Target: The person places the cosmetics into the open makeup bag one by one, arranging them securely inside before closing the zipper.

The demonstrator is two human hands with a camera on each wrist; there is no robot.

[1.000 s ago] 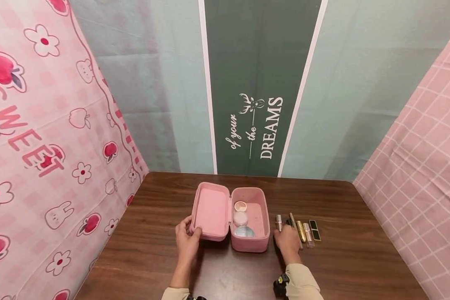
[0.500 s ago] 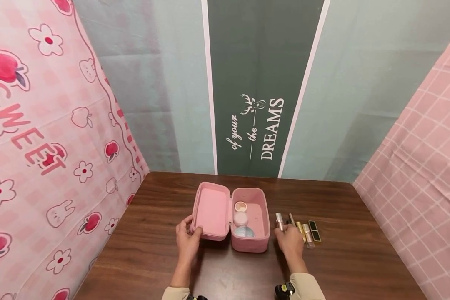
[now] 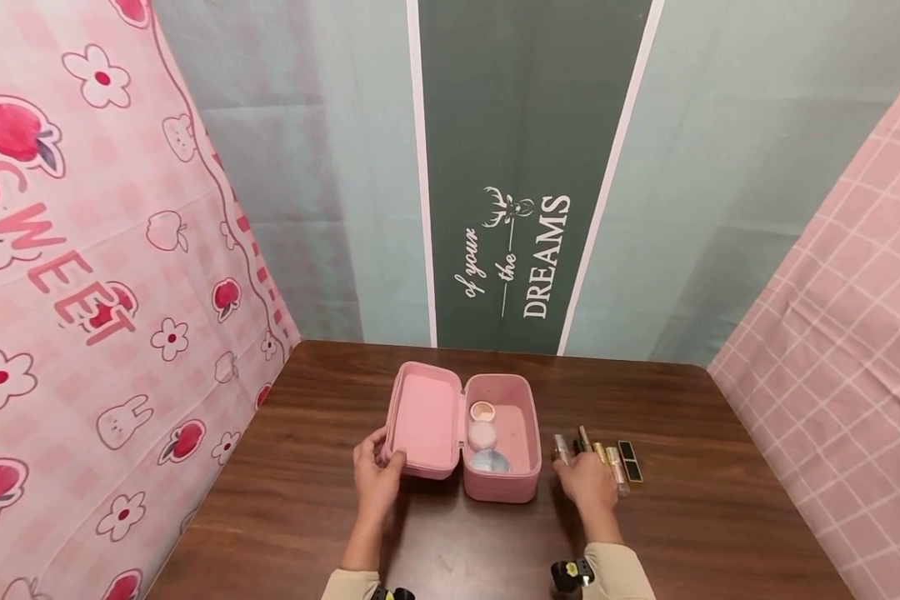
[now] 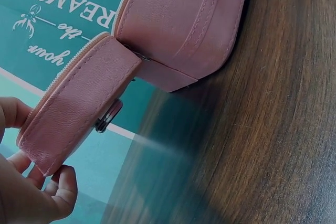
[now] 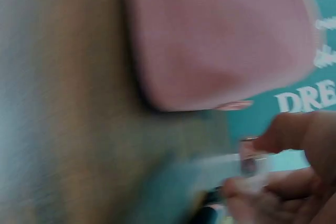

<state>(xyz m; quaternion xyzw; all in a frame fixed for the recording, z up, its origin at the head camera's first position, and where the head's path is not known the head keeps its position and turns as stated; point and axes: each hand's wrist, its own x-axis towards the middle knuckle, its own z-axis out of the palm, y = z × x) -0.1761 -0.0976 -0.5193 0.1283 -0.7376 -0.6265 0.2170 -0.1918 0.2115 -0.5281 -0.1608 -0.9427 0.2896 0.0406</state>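
A pink zip makeup case (image 3: 501, 488) stands on the table with its lid (image 3: 423, 417) folded out to the left. My left hand (image 3: 375, 479) grips the lid's outer edge, thumb on one side and fingers on the other, as the left wrist view also shows. To the right of the case, my right hand (image 3: 591, 485) pinches a shiny lipstick tube (image 3: 561, 447) between thumb and fingers. In the blurred right wrist view, this tube (image 5: 249, 163) looks partly clear. Inside the case lie a small round pan (image 3: 483, 411), a pale pink round container (image 3: 482, 435) and a bluish disc (image 3: 489, 461).
Beside my right hand lie a slim tube (image 3: 584, 437), a gold tube (image 3: 600, 452), a pinkish lipstick tube (image 3: 618, 472) and a black gold-edged case (image 3: 630, 461). Wooden tabletop (image 3: 307, 508) surrounds them. Fabric hangings (image 3: 495, 167) rise behind the table and at both sides.
My right hand has shifted slightly to the right over the cosmetics, and the lipstick tube in it has changed its tilt. My left hand stays on the lid.
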